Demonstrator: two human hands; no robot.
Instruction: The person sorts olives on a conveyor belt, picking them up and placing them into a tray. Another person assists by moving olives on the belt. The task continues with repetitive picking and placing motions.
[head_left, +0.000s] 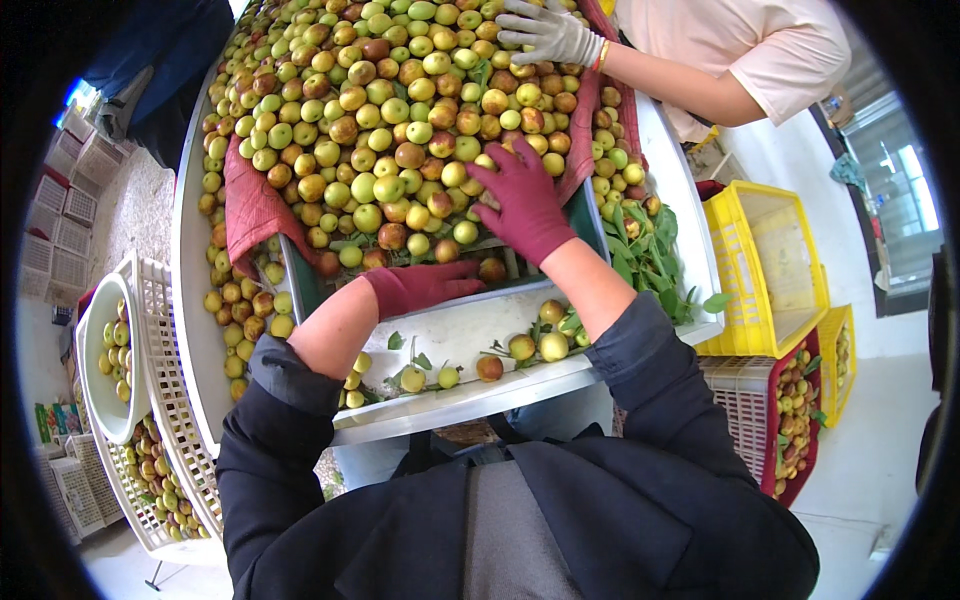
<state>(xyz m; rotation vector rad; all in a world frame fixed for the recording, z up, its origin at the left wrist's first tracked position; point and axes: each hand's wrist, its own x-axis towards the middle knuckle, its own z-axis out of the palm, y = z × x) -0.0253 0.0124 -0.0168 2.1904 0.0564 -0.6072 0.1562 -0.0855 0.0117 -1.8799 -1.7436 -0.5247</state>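
A large heap of green and red-brown jujubes (375, 150) covers the table. It runs down into a green-sided tray (592, 228) in front of me. My right hand (523, 200), in a maroon glove, rests on the heap's near right part, fingers spread and touching jujubes. My left hand (425, 285), gloved alike, lies low along the tray's near edge. Its fingers stretch right towards a single brownish jujube (491, 270); its palm is hidden. Red cloth (250, 205) lines the left side of the heap, and more lies on the right.
Another person's grey-gloved hand (545, 33) rests on the far right of the heap. Loose jujubes and green leaves (645, 250) lie along the table's white rim (455, 408). Yellow crates (735, 270) and a red crate (775, 400) stand right; a white basin (92, 375) and white crate (175, 400) stand left.
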